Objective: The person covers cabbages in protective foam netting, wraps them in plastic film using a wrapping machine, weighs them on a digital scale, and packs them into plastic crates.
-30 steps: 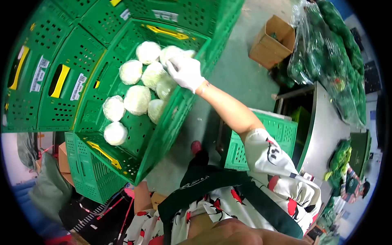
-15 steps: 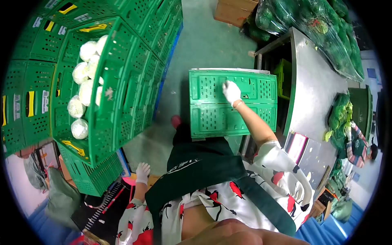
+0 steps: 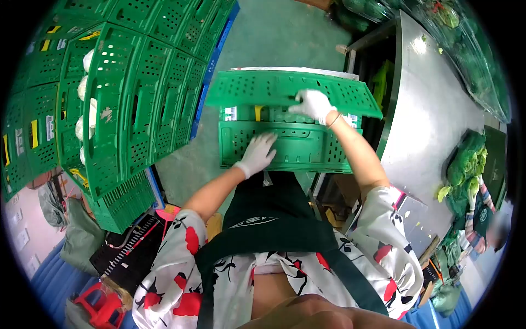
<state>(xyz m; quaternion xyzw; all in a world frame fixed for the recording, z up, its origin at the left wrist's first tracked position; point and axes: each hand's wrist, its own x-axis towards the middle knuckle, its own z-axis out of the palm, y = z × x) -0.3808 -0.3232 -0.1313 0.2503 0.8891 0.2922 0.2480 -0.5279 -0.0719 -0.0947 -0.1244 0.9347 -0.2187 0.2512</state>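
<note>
While the green crate (image 3: 285, 166) lies beside the metal tabletop (image 3: 433, 104), its far panel (image 3: 252, 88) now tilts up, no longer flat. Right hand (image 3: 315, 106), half curled, meets this panel, hold unclear; left hand (image 3: 257, 155), loosely open, is over the near panel (image 3: 307, 148).

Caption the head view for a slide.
Right hand at the raised panel of a crate, left hand over the near panel.
</note>
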